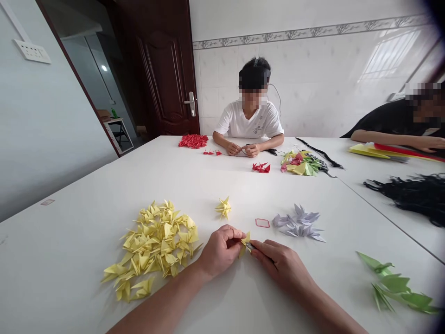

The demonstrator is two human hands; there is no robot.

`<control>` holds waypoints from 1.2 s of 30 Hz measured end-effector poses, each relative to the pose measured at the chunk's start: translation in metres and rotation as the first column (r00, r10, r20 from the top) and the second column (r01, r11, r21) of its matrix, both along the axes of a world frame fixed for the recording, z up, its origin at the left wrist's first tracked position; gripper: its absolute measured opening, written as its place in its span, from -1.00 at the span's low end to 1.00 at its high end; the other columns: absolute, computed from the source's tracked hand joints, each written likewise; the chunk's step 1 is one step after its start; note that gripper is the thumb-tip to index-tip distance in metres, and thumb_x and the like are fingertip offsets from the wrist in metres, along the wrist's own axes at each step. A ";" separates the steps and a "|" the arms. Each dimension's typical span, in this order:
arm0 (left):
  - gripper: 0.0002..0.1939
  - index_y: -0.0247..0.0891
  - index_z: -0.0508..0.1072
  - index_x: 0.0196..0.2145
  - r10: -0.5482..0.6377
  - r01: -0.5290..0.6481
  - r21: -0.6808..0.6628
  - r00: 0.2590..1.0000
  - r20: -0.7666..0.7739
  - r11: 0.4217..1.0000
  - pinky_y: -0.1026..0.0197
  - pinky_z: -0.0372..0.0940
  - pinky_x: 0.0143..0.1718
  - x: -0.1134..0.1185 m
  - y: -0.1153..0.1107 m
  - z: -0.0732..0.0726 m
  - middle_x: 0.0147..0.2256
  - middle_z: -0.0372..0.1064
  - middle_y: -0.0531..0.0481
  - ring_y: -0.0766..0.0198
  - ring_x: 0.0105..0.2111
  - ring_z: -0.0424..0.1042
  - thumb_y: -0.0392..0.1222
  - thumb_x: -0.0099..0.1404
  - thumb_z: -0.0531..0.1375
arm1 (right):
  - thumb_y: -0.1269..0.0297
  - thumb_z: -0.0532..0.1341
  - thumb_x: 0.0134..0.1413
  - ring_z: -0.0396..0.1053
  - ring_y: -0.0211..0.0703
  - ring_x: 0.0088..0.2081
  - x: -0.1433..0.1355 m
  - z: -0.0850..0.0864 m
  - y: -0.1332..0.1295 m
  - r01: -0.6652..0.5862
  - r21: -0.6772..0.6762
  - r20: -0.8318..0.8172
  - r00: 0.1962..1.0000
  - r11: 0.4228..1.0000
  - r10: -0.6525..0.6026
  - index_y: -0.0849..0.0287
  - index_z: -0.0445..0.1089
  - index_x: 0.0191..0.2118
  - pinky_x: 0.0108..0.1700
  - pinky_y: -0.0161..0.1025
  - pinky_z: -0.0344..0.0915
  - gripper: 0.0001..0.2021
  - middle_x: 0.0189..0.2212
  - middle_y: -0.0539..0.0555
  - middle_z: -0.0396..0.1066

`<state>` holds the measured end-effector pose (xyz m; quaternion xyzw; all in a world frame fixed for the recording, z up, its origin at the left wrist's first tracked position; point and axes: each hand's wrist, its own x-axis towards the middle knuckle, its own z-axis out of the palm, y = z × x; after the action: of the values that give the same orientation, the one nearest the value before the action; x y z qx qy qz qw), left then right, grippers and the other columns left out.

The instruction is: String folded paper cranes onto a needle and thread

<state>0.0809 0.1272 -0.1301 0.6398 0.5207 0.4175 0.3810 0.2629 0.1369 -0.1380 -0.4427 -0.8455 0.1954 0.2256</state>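
Just above the table, a small folded yellow paper crane [246,239] is pinched between the thumb and fingers of my left hand [220,248]. My right hand [281,260] is closed around a slim grey tool [249,245] whose tip meets the crane; most of it is hidden by my fingers, so I cannot tell its kind. Left of my hands lies a large heap of yellow paper cranes [160,241]. A spiky cluster of yellow cranes [223,208] sits beyond my left hand. Pale purple paper cranes [299,225] lie past my right hand.
Green paper cranes [396,285] lie at the right. Black tasselled strands [413,195] spread near the table seam. Across the white table [86,222], a person [249,116] handles string beside a red crane pile [193,140] and mixed coloured cranes [302,163]. Another person [389,118] leans in at right.
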 end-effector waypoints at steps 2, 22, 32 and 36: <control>-0.78 -0.32 0.51 -0.28 0.002 -0.002 -0.004 1.000 0.009 1.000 0.28 0.33 -0.23 0.000 0.000 0.000 -0.29 0.37 -0.07 0.28 -0.29 0.42 -0.39 0.12 0.13 | 0.12 -0.08 0.23 0.30 -0.21 -0.51 0.000 -0.002 0.001 0.000 0.007 -0.022 1.000 1.000 0.000 0.07 0.46 -0.17 -0.46 -0.33 0.17 -0.62 -0.52 0.03 0.37; -0.81 -0.27 0.37 -0.32 0.419 -0.325 -0.267 0.742 0.523 0.907 0.32 0.25 -0.32 -0.004 0.016 0.003 -0.41 0.32 0.05 0.38 -0.40 0.31 -0.17 0.08 0.21 | 0.00 0.08 0.08 0.45 0.00 -0.19 0.000 0.000 0.005 0.156 -0.163 -0.290 0.936 0.974 -0.198 0.15 0.49 -0.16 -0.21 -0.24 0.36 -0.60 -0.21 0.10 0.53; -0.80 -0.27 0.31 -0.24 0.245 -0.220 -0.113 0.920 0.306 0.969 0.33 0.18 -0.49 0.003 0.005 0.006 -0.54 0.15 0.14 0.38 -0.53 0.21 -0.21 0.14 0.13 | -0.01 0.10 0.05 0.46 0.02 -0.19 0.000 0.001 0.006 0.149 -0.164 -0.277 0.942 0.975 -0.190 0.16 0.50 -0.17 -0.19 -0.21 0.37 -0.59 -0.21 0.13 0.53; -0.77 -0.28 0.34 -0.21 0.209 -0.192 -0.093 0.952 0.223 0.977 0.25 0.26 -0.23 0.001 0.006 0.006 -0.30 0.33 -0.03 0.27 -0.29 0.34 -0.27 0.13 0.12 | 0.00 0.09 0.06 0.46 0.01 -0.22 -0.001 0.001 0.005 0.142 -0.145 -0.302 0.936 0.979 -0.180 0.15 0.50 -0.18 -0.22 -0.22 0.38 -0.61 -0.22 0.12 0.54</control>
<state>0.0824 0.1333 -0.1236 0.5170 0.5493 0.5072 0.4168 0.2619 0.1420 -0.1373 -0.4868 -0.7464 0.2947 0.3450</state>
